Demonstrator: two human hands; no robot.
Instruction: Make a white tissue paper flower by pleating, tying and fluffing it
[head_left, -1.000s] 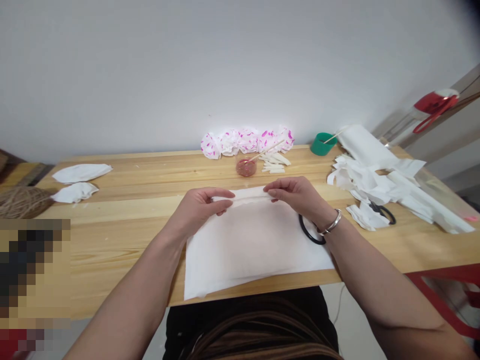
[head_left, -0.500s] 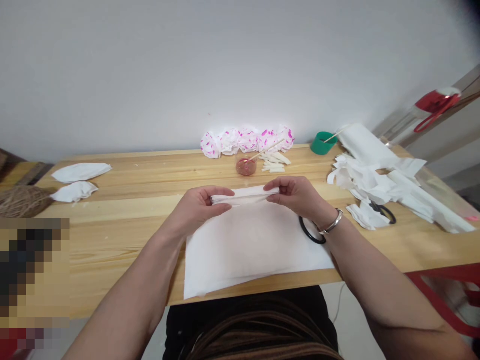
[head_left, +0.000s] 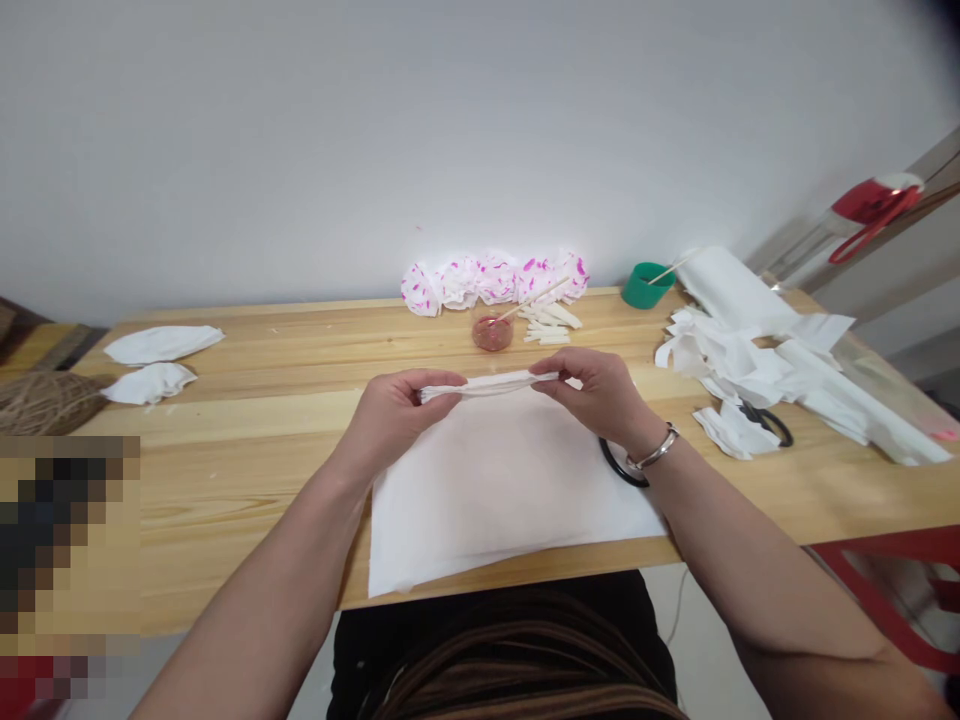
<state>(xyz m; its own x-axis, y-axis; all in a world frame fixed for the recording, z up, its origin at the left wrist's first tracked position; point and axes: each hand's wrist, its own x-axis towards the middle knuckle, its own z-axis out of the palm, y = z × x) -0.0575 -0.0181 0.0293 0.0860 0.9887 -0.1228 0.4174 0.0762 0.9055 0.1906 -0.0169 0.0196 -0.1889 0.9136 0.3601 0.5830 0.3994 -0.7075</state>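
Note:
A narrow folded strip of white tissue paper [head_left: 499, 384] stretches level between my two hands. My left hand [head_left: 409, 415] pinches its left end between thumb and fingers; my right hand [head_left: 589, 390] pinches the right end the same way. Below the strip, a larger white paper sheet [head_left: 510, 490] lies flat on the table near its front edge. A black ring-shaped handle [head_left: 622, 465] shows on the sheet under my right wrist; the rest of that object is hidden.
Behind my hands stand a jar of red liquid [head_left: 493, 333] with a stick, short pale strips [head_left: 547, 325] and pink-spotted paper flowers [head_left: 495, 278]. A green cup [head_left: 648, 287] and white paper scraps [head_left: 720, 350] lie right. Folded white papers [head_left: 163, 345] and twine [head_left: 49, 403] sit left.
The strip looks narrower and more tightly pressed together than before, tilted slightly in my fingers. My right hand has risen a little; both hands keep their pinch.

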